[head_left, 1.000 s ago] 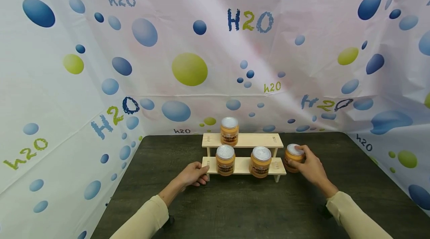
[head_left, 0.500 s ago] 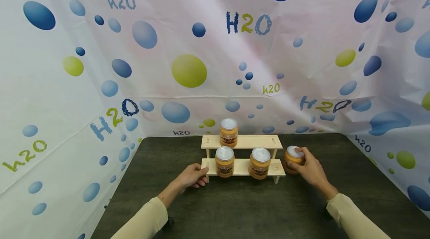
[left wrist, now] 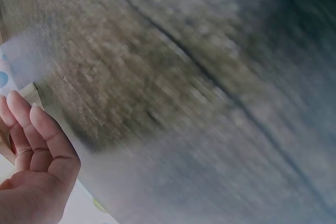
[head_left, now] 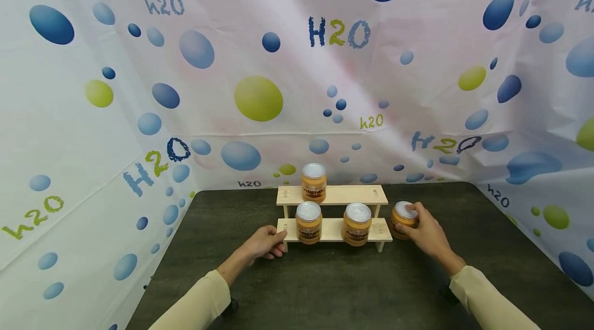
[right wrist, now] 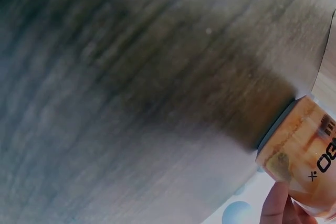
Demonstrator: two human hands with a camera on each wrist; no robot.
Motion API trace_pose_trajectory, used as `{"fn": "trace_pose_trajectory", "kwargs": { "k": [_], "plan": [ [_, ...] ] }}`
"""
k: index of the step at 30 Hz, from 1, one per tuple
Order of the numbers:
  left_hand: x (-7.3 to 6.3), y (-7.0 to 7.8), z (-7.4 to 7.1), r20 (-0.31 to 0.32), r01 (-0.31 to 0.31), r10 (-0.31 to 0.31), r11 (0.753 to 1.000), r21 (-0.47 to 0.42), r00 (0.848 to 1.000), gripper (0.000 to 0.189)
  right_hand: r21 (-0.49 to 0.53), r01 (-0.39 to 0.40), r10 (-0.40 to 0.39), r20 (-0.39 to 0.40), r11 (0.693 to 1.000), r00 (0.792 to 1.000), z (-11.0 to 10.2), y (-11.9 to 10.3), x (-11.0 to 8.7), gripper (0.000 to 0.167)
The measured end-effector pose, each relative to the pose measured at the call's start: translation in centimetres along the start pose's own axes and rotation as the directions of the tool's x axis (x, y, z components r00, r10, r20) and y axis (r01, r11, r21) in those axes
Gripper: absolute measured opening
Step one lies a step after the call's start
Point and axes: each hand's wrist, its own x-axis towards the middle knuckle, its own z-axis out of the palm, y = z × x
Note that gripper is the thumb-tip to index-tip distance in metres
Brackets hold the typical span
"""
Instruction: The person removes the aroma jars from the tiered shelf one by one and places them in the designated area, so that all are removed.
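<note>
A two-step wooden stand (head_left: pixel 332 229) bears orange jars with silvery lids. One jar (head_left: pixel 314 183) is on the upper step. On the lower step are a left jar (head_left: pixel 309 223) and a right jar (head_left: pixel 357 225). My left hand (head_left: pixel 264 242) holds the lower step's left end, thumb on top and fingers bent below. Beyond the stand's right end, my right hand (head_left: pixel 427 231) grips another upright jar (head_left: pixel 401 220) by its side. The right wrist view shows that jar (right wrist: pixel 307 156) with fingers against its side.
Everything stands on a dark wood-grain table (head_left: pixel 334 289). Behind it and at both sides hangs a white sheet (head_left: pixel 209 103) printed with blue and green dots and H2O lettering.
The head view has shifted slightly. Both hands keep their places, the left at the stand and the right on the jar beside it.
</note>
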Motion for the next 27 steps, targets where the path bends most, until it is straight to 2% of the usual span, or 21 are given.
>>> {"fn": "trace_pose_trajectory", "kwargs": {
  "k": [11, 27],
  "plan": [
    [0.21, -0.26, 0.08, 0.001, -0.005, 0.005, 1.000, 0.000, 1.000, 0.030, 0.002, 0.010, -0.010, 0.013, 1.000, 1.000, 0.05, 0.14, 0.07, 0.060],
    [0.15, -0.18, 0.09, -0.001, -0.007, 0.007, 1.000, 0.011, 1.000, 0.030, 0.014, -0.016, 0.016, 0.035, 1.000, 0.999, 0.03, -0.03, 0.08, 0.062]
  ]
}}
